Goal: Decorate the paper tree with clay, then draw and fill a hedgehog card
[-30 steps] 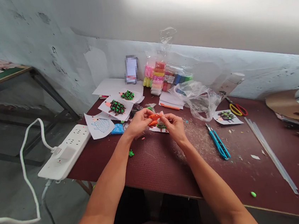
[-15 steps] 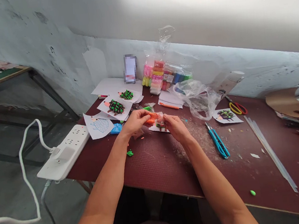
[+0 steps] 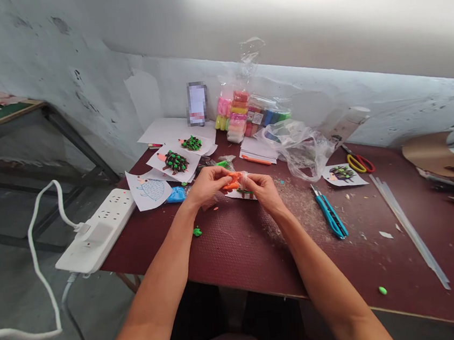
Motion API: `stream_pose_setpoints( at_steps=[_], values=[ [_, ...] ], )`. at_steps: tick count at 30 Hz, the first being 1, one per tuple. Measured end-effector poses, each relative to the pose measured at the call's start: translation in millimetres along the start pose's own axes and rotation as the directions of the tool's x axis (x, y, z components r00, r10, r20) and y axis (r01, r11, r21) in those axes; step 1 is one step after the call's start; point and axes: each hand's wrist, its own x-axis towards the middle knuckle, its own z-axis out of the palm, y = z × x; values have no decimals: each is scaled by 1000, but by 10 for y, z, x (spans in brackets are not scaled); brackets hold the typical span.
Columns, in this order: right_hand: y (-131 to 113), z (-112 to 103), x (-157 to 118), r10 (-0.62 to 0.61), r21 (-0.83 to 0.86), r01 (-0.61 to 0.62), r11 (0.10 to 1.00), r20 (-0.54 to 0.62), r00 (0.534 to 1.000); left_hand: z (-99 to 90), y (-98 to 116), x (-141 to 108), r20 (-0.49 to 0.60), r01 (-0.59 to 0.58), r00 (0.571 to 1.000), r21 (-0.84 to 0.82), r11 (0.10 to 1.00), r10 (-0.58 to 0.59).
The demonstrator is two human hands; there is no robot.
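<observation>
Above the middle of the table, my left hand [image 3: 208, 186] pinches a soft orange lump of modelling clay [image 3: 233, 181]. My right hand [image 3: 266, 190] is closed on a clear plastic wrapper [image 3: 244, 177] at the clay's right side. Below them, partly hidden by my fingers, lies a white card [image 3: 242, 195] with green and brown bits on it. A blue clay packet [image 3: 177, 194] rests left of my left hand. A small green clay lump [image 3: 196, 231] lies nearer to me.
Hedgehog cards [image 3: 175, 162] lie at the left, beside a power strip [image 3: 99, 226]. Packs of coloured clay [image 3: 239, 112] and a plastic bag [image 3: 303, 148] stand behind. On the right are a blue utility knife [image 3: 329, 213], scissors [image 3: 359, 161] and clear glue sticks [image 3: 410, 232].
My right hand has shifted slightly left, closer to my left hand. The plastic wrapper looks more bunched in its fingers, and less of it shows spread out.
</observation>
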Motion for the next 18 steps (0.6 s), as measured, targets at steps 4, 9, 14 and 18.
stream_pose_setpoints(
  at_steps=[4,9,14,18],
  values=[
    [42,15,6,-17,31,20,999,-82,996,47,-1,-19,-4,-17,1000,2,1000,17],
    [58,34,1,-24,94,32,995,-81,996,77,-13,-25,-74,-58,995,89,994,65],
    [40,37,-7,-82,-10,82,997,-100,992,70,17,-40,-71,-113,988,280,953,138],
    [57,55,-12,-152,-135,142,981,-74,986,83,44,-50,-34,-123,990,275,954,137]
  ],
)
